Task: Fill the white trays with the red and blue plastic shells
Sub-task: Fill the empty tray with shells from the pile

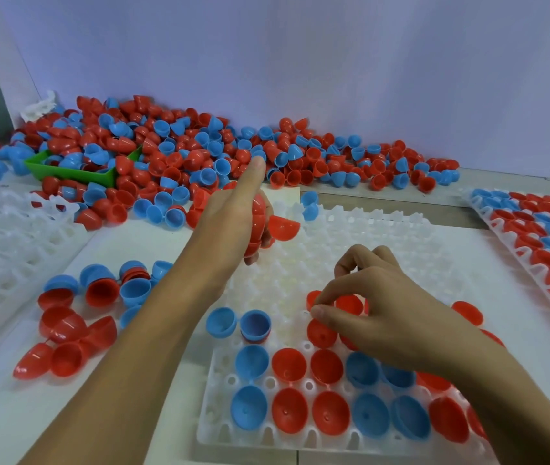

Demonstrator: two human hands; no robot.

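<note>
Red shells (260, 226) stacked in left hand (233, 216), forefinger straight; right hand (377, 307) pinching red shell (347, 305) over white tray (350, 250), far rows bare.

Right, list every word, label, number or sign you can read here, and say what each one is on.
None: no readable text shows anywhere.
The red and blue shells, the white tray, the filled tray, the green bin and the back wall all show plain surfaces.
Neither the left hand nor the right hand holds anything printed.

bare forearms, no sleeves, two hands (233, 213)
</note>
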